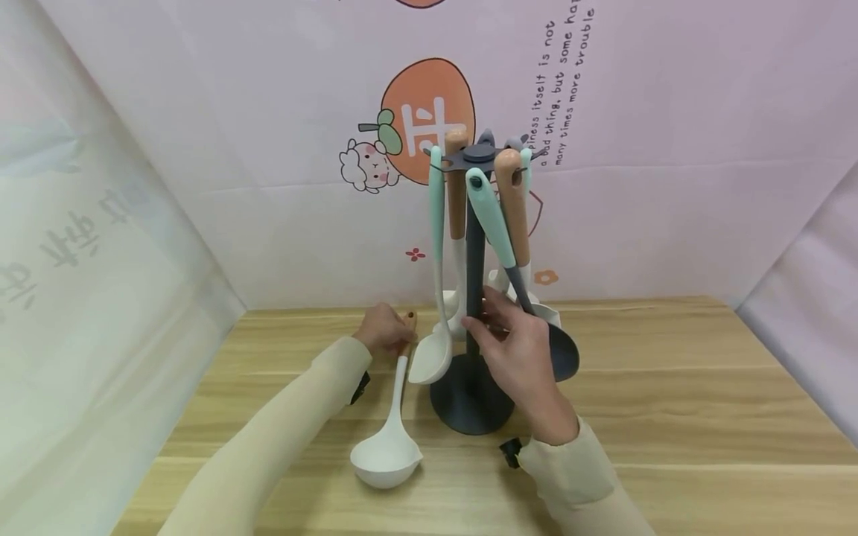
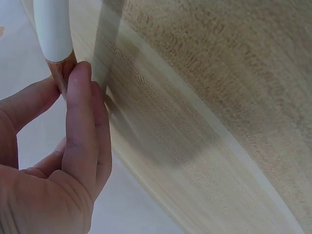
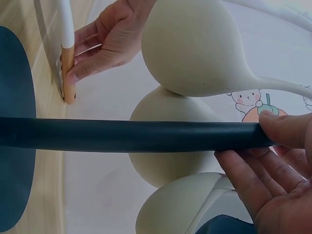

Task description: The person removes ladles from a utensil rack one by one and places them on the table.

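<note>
My left hand (image 1: pixel 385 327) pinches the brown wooden handle of a white ladle (image 1: pixel 386 454), left of a dark utensil stand (image 1: pixel 469 413). The ladle's bowl points toward me, low at the tabletop; whether it touches is unclear. Close up in the left wrist view, thumb and fingers (image 2: pixel 80 122) grip the wooden part just past the white shaft (image 2: pixel 52 31). My right hand (image 1: pixel 519 350) holds the stand's upright pole (image 3: pixel 146 135), thumb on one side and fingers on the other. Around that pole hang several utensils, including a pale spoon-like one (image 1: pixel 432 357) with a mint handle.
A dark-headed utensil (image 1: pixel 564 353) with a mint handle hangs at the stand's right, close to my right hand. Wood-handled utensils (image 1: pixel 512 201) hang there too. Behind the wooden table (image 1: pixel 670 387) rises a printed pale cloth (image 1: pixel 302 223); another cloth (image 1: pixel 87 298) borders the left.
</note>
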`<state>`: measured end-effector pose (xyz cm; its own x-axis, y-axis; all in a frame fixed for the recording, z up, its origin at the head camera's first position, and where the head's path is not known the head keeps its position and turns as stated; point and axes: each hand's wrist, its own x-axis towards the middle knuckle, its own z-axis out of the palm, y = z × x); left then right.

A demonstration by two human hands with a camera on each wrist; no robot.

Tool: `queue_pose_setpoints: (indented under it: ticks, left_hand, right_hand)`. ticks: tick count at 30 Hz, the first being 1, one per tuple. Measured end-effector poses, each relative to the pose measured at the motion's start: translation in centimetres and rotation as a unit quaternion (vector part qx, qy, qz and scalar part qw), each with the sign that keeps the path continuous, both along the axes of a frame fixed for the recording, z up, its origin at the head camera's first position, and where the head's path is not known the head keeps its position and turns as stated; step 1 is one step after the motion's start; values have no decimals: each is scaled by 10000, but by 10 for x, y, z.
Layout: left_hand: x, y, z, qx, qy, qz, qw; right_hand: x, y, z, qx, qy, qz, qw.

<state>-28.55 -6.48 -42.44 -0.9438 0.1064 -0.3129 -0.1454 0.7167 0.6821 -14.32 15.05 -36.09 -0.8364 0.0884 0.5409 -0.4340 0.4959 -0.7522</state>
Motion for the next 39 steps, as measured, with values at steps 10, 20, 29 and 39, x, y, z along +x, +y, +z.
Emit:
queue_pose_setpoints:
  ticks: [10,20,29,39]
  left_hand:
    - [5,2,12,-99,-91,-97,9999]
    - [12,0,9,0,69,-161,9998]
    - [17,-3,8,24,9,-89,10000]
    - [20,-8,9,239,9,-93,9997]
  right_hand:
    - [1,1,1,-31,-19,-81,10000]
    - [0,2,-3,-197,274,-12,9994]
    - [0,13,-2,-146,213,433,9987]
    - [0,28,3,111,-217,924,9954]
